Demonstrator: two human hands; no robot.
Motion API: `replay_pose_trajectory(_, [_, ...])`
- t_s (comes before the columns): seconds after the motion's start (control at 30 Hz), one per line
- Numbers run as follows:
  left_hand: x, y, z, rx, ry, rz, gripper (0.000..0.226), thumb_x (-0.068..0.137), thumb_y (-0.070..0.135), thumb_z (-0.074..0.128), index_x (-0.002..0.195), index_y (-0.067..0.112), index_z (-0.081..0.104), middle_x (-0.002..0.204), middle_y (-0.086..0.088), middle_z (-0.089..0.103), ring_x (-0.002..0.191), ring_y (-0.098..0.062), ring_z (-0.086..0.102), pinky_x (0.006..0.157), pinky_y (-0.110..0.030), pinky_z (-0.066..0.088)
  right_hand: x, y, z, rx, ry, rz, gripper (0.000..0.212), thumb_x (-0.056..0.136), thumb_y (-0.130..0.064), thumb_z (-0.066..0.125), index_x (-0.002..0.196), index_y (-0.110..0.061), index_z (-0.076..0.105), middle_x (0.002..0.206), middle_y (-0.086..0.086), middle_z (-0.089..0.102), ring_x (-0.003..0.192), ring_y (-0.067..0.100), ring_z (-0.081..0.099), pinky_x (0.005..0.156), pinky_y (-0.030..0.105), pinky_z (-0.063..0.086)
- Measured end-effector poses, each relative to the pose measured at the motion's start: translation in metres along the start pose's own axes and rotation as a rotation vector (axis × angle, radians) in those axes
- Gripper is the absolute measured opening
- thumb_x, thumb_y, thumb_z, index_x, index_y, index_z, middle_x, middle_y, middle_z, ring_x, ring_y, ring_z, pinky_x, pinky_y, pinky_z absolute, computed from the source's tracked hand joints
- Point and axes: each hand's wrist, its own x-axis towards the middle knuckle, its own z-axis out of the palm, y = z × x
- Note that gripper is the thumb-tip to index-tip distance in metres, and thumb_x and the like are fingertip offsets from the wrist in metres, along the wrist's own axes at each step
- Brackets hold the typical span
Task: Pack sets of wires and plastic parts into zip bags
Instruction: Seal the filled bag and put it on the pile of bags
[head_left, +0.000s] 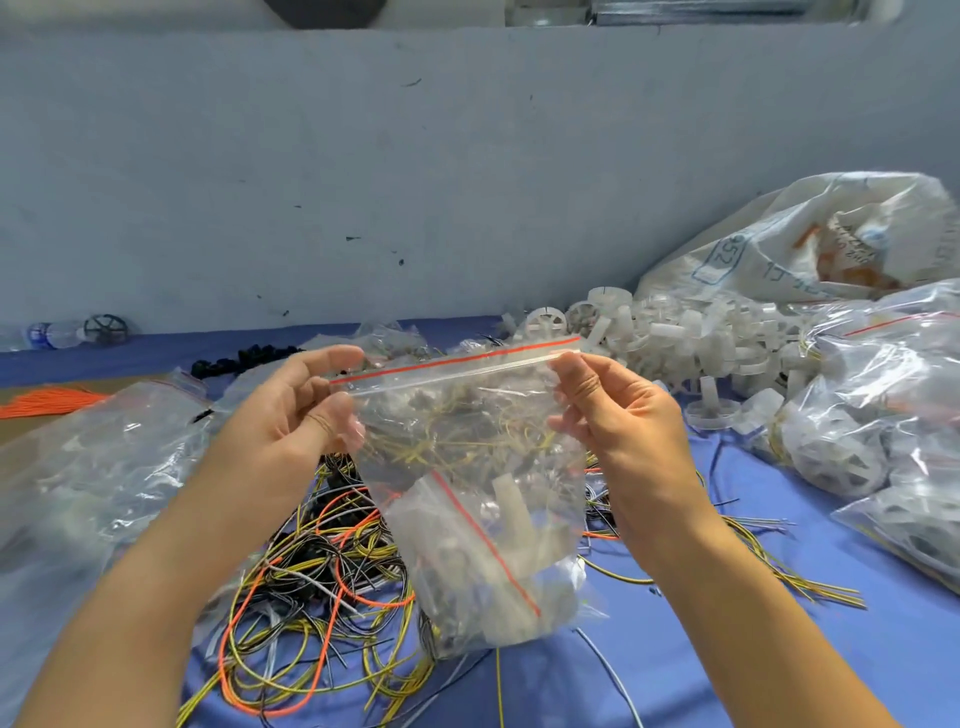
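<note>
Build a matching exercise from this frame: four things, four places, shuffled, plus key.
Things
1. clear zip bag with red seal stripe
2. straight bundle of orange wires
3. heap of white plastic wheel parts
4. clear plastic water bottle

Places
A. lying by the grey wall, far left
B. pinched at its top between left hand and right hand
C. piled before the large white woven sack
D. left edge, nearer than the bottle

Pairs: 1-B, 2-D, 3-C, 4-A
</note>
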Motion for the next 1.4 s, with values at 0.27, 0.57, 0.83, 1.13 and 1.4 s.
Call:
replay_pose_trajectory(0.27, [-0.006,0.036,0.008,0.400,0.084,0.226,0.033,0.090,0.057,0.056,0.121,0.046,0.056,0.116,0.027,0.059,0.112,0.013,0.053,0.093,-0.011,0.039,-0.011,-0.009,0.008,-0.075,-0.064,-0.148,0.014,0.089,-0.029,0.065,0.086,-0.018,0.074,0.066,-0.013,0.059,0.060,0.004,0.047,0.059,0.012,0.042])
replay_pose_trajectory(0.57, [-0.014,0.059,0.045,0.560,-0.027,0.390,0.025,0.093,0.041,0.058,0.106,0.027,0.072,0.096,0.018,0.070,0.093,0.000,0.063,0.083,-0.020,0.046,-0.022,-0.013,0.020,-0.192,-0.228,-0.307,0.013,0.093,-0.025,0.063,0.094,-0.017,0.074,0.088,-0.006,0.073,0.074,0.006,0.061,0.070,0.022,0.049])
replay_pose_trajectory(0.83, [-0.014,0.056,0.045,0.520,0.028,0.382,0.020,0.091,0.038,0.060,0.097,0.024,0.073,0.086,0.017,0.070,0.085,-0.002,0.065,0.074,-0.022,0.047,-0.024,-0.013,0.023,-0.220,-0.193,-0.318,0.014,0.092,-0.026,0.064,0.095,-0.016,0.073,0.085,0.000,0.071,0.068,0.006,0.054,0.067,0.019,0.043])
replay_pose_trajectory(1.13, [-0.015,0.057,0.046,0.444,-0.008,0.321,0.017,0.096,0.034,0.060,0.099,0.025,0.074,0.086,0.017,0.071,0.087,0.001,0.065,0.076,-0.021,0.048,-0.023,-0.014,0.024,-0.093,-0.201,-0.250,0.008,0.086,-0.019,0.068,0.090,-0.017,0.075,0.075,-0.015,0.068,0.061,0.000,0.054,0.063,0.010,0.041])
replay_pose_trajectory(1.4, [-0.014,0.056,0.046,0.417,-0.019,0.273,0.018,0.095,0.033,0.058,0.101,0.028,0.074,0.088,0.009,0.070,0.087,-0.006,0.064,0.075,-0.030,0.047,-0.023,-0.015,0.021,-0.005,-0.219,-0.202,0.013,0.088,-0.008,0.066,0.097,-0.007,0.075,0.071,-0.014,0.069,0.062,-0.001,0.058,0.064,0.007,0.043])
